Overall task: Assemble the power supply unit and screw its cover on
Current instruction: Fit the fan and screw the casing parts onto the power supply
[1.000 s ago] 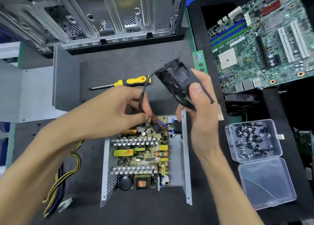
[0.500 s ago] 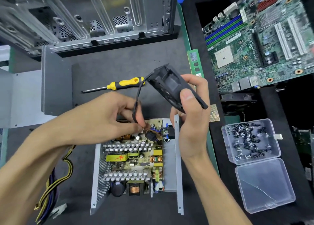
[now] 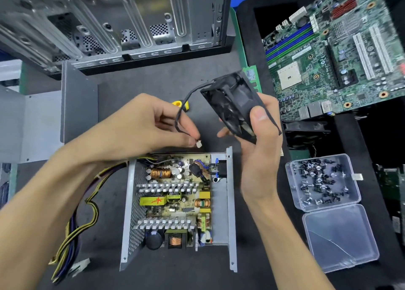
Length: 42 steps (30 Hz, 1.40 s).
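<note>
Lying open on the dark mat, the power supply case is seen with its circuit board exposed and no cover fitted, the computer chassis standing beyond it and the motherboard to the right. The black fan is clamped in the right hand, raised above the case's far right corner. Its cable is looped to the left hand, whose thumb and forefinger pinch the small white connector just above the board's far edge. The plug is best lowered squarely onto its header, which cannot be made out, with slack kept off the heat sinks. Room is open above the board; the upright side walls and the screw box to the right limit sideways movement.
</note>
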Each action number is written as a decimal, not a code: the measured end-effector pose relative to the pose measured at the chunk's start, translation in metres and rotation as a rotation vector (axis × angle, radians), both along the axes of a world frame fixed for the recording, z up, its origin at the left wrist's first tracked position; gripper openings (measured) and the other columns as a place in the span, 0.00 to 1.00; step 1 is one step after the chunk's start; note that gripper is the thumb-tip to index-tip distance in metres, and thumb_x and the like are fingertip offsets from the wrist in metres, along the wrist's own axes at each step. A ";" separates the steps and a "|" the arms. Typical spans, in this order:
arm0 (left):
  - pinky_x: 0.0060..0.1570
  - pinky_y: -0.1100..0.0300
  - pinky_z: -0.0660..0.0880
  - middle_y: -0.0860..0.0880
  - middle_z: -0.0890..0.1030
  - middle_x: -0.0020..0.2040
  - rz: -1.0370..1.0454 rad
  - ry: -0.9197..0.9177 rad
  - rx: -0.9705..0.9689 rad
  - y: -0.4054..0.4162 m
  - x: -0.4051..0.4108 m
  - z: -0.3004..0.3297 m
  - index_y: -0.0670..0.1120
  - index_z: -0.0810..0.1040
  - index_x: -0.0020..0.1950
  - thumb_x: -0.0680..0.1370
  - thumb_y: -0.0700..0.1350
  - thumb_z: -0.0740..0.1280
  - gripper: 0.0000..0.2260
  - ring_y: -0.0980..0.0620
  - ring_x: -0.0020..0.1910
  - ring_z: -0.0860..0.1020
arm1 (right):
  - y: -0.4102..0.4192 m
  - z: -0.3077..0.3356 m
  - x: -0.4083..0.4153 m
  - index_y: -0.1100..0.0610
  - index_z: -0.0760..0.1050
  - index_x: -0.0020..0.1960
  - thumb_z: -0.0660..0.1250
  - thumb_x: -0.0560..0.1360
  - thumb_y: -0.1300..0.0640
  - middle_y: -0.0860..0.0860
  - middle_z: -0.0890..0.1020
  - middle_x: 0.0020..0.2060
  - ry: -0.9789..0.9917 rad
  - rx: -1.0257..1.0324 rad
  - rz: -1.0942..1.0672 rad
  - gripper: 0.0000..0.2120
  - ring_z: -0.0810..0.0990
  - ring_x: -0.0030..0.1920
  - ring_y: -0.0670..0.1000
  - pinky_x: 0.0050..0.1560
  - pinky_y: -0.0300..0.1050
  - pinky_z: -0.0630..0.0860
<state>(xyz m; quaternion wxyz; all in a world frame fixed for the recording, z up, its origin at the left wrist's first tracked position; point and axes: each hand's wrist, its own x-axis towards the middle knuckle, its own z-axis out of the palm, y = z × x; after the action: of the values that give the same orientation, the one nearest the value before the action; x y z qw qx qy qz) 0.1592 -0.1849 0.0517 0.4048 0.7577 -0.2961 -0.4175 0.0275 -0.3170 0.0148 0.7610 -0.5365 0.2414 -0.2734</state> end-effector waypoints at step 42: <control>0.31 0.77 0.66 0.56 0.77 0.31 -0.643 -0.326 0.209 -0.060 0.006 -0.033 0.49 0.66 0.42 0.71 0.36 0.74 0.17 0.72 0.32 0.74 | 0.012 0.021 -0.052 0.51 0.73 0.59 0.67 0.74 0.42 0.53 0.81 0.54 0.212 -0.149 0.015 0.18 0.81 0.58 0.60 0.62 0.66 0.76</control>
<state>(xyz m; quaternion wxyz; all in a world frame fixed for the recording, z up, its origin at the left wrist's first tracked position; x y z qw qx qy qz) 0.1656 -0.2444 0.0188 0.1208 0.7197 -0.5353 -0.4253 -0.0243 -0.3053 0.0360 0.6913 -0.6194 0.2952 -0.2266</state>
